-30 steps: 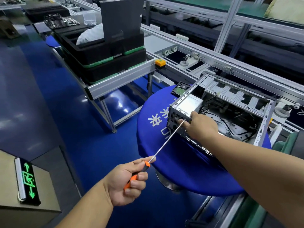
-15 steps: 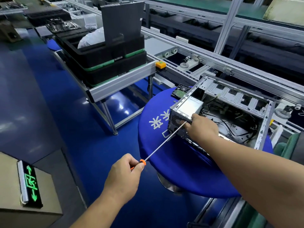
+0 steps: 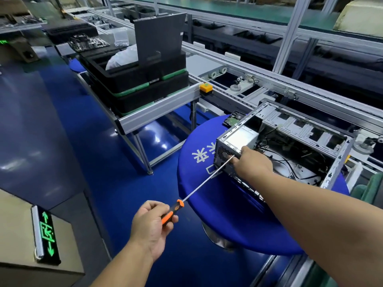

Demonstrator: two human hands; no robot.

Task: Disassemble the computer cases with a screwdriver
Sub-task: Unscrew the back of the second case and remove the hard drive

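Note:
An open metal computer case [image 3: 290,129] lies on its side on a round blue table [image 3: 217,204], its cables and power supply box [image 3: 242,139] exposed. My left hand [image 3: 151,226] grips the orange-and-black handle of a long screwdriver [image 3: 203,183]. The shaft runs up and right to the rear panel of the case, its tip by the vent grille. My right hand [image 3: 252,162] reaches over the case's rear corner, with its fingers at the shaft's tip against the panel; whether they pinch anything is hidden.
A hard drive [image 3: 234,119] lies on the table behind the case. Stacked black trays [image 3: 134,83] and an upright dark panel [image 3: 159,40] sit on an aluminium rack to the left. A conveyor line [image 3: 269,79] runs behind. A green exit sign [image 3: 45,233] lies on a box at lower left.
My left hand has turned on the screwdriver handle, rolling over it and back so the orange grip shows again. My right hand stays at the case's rear corner.

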